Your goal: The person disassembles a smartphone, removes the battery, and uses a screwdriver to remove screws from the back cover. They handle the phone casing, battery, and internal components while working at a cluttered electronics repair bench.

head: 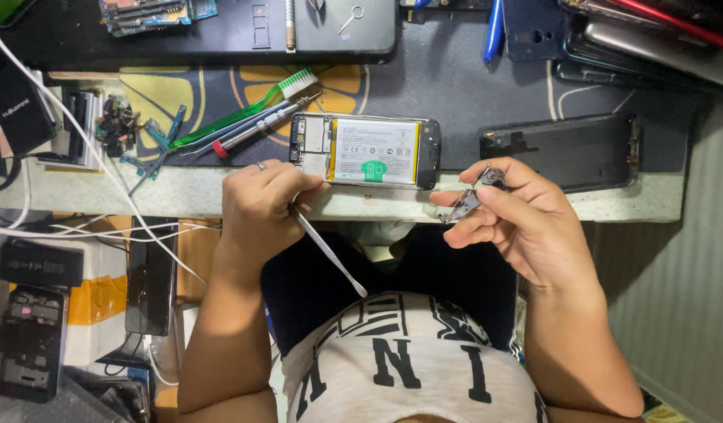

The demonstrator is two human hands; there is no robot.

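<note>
Opened phone (365,150) lies back-off, battery exposed; left hand (259,207) grips a metal spudger (330,252); right hand (518,215) pinches a small removed part (475,196) (bracket?); battery not yet out.

At centre frame the opened phone (364,150) shows a white battery edged yellow with a green tab, beside a green-handled white-bristled brush (244,113), over a dark mat (447,78) printed with yellow citrus slices.

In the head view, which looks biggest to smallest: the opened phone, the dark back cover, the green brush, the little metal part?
1. Back cover
2. Opened phone, nearly the same size
3. Green brush, long but thin
4. Metal part in the right hand, raised nearer the camera
</note>
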